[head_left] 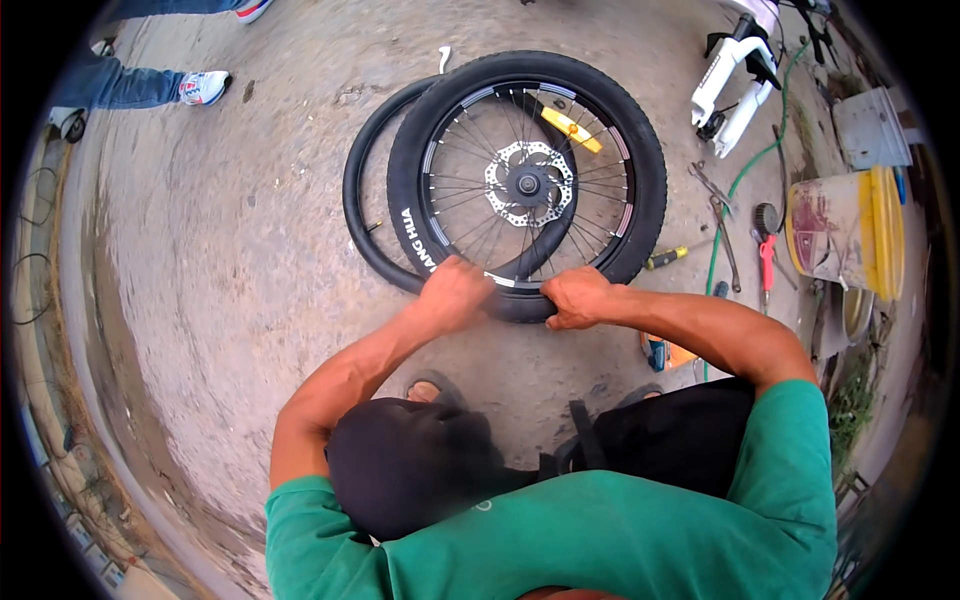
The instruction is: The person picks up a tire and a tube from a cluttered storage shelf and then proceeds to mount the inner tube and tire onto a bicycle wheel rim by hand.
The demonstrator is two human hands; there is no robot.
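Note:
A bicycle wheel with a black knobbly tyre (648, 180) lies on the concrete ground in front of me. Near its hub sits a silver disc brake rotor (500, 192). My left hand (456, 293) grips the near side of the tyre, its fingers curled at the rim and slightly blurred. A little to its right, my right hand (578, 298) is closed round the same near edge. Under the wheel runs a loose black inner tube (354, 190), which sticks out on the left and shows between the spokes. A yellow strip (572, 130) shows among the spokes at the upper right.
On the right lie a yellow-and-black screwdriver (666, 257), wrenches (731, 250), a red-handled tool (767, 262) and a green hose (735, 188). A yellow-rimmed bucket (840, 230) and white bicycle fork (740, 75) stand beyond. Another person's shoe (205, 88) is upper left.

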